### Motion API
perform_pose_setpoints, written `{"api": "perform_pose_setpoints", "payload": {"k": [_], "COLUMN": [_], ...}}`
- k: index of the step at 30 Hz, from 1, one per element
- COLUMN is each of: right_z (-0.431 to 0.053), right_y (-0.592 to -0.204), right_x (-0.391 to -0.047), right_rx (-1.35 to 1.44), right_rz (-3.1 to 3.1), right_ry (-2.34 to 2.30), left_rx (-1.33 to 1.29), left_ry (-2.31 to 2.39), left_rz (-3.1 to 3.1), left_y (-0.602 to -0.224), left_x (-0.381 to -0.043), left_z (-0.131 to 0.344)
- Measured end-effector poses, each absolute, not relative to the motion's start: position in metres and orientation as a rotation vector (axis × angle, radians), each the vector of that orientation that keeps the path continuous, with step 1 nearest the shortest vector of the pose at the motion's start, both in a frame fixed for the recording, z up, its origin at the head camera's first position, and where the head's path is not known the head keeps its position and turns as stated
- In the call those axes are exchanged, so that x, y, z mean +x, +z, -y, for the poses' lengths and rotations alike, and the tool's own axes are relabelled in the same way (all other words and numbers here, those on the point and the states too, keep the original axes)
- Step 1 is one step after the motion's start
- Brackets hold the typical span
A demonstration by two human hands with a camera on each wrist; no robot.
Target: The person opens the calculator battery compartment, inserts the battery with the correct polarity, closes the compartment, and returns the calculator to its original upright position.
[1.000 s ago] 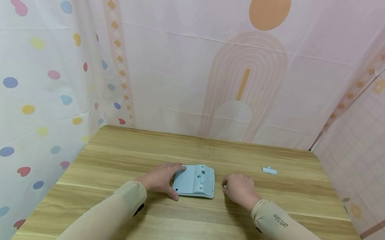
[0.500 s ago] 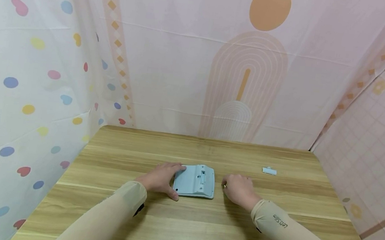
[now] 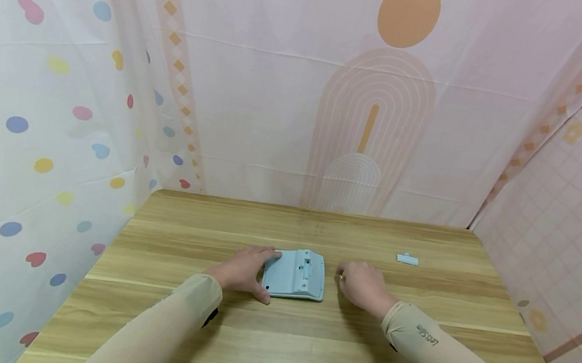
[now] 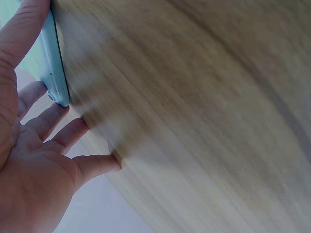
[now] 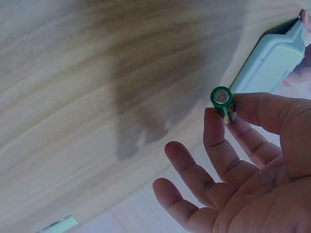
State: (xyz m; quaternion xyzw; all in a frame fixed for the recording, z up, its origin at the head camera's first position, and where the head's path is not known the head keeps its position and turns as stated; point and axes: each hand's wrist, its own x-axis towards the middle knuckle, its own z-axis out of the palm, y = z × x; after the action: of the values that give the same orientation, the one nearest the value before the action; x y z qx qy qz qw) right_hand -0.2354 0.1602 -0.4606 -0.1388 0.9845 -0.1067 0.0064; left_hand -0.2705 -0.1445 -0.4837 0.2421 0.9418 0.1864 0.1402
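Observation:
A light blue calculator (image 3: pixel 281 270) lies face down on the wooden table, its battery compartment (image 3: pixel 306 269) uncovered on the raised right end. My left hand (image 3: pixel 243 269) holds its left end, thumb at the near edge and forefinger at the far one. In the left wrist view the other fingers spread past the calculator's edge (image 4: pixel 57 68) toward the tabletop. Just to the right, my right hand (image 3: pixel 363 286) pinches a small green cylindrical battery (image 5: pixel 222 98) between thumb and fingers. One flat metal end of it faces the right wrist camera, while the ring and little fingers stay loosely bent.
A small light blue battery cover (image 3: pixel 407 259) lies on the table, behind and to the right of my right hand. The wooden table (image 3: pixel 244 218) ends at a patterned curtain (image 3: pixel 255 113) at the back, with more curtains along both sides.
My right hand has turned very slightly, so the battery's tip shows a little differently at the fingertips. The left hand, calculator and cover have stayed in place.

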Motion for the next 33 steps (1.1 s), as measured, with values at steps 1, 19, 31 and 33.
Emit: {"api": "perform_pose_setpoints", "payload": {"k": [1,19,31,33], "right_z": [-0.161,-0.172,-0.17,-0.166], "right_y": [-0.46,-0.447,-0.431,-0.43], "right_x": [-0.236,-0.25,-0.264,-0.265], "right_rx": [-0.451,-0.389,-0.416,-0.432], "right_rz": [-3.093,-3.024,-2.995,-2.997], "right_ry": [-0.343,-0.656,-0.826,-0.844], "left_rx": [0.702,0.71,0.725,0.723], "left_ry": [0.535,0.55,0.532,0.527], "left_rz": [-2.721,-2.711,-2.718,-2.719], "left_y": [-0.484,-0.48,-0.481,-0.481], "left_x": [-0.271,-0.268,-0.269,-0.269], "left_z": [0.145,0.144,0.145,0.145]}}
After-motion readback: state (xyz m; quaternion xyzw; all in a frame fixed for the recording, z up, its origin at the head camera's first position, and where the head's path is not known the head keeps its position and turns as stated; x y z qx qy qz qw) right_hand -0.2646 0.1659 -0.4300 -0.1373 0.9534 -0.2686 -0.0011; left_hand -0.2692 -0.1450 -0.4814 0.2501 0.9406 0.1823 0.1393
